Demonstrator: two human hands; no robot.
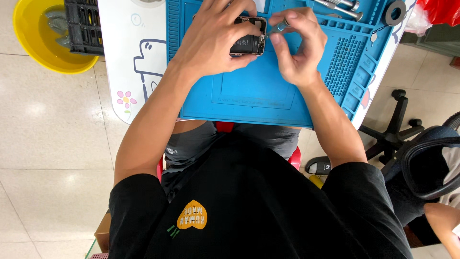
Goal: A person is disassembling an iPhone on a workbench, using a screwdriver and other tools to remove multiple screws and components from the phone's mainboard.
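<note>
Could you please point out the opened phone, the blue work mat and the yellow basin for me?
opened phone (pixel 249 43), head view, on its exposed dark battery.
blue work mat (pixel 254 91), head view, on its bare flat centre.
yellow basin (pixel 36 48), head view, on its inner wall.

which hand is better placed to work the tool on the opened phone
Right, probably. The right hand pinches a small tool at the edge of the opened phone, while the left hand lies over the phone, holding it on the blue mat.

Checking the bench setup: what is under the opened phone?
The opened phone lies on a blue mat, steadied by the left hand. The mat directly beneath is covered.
</note>
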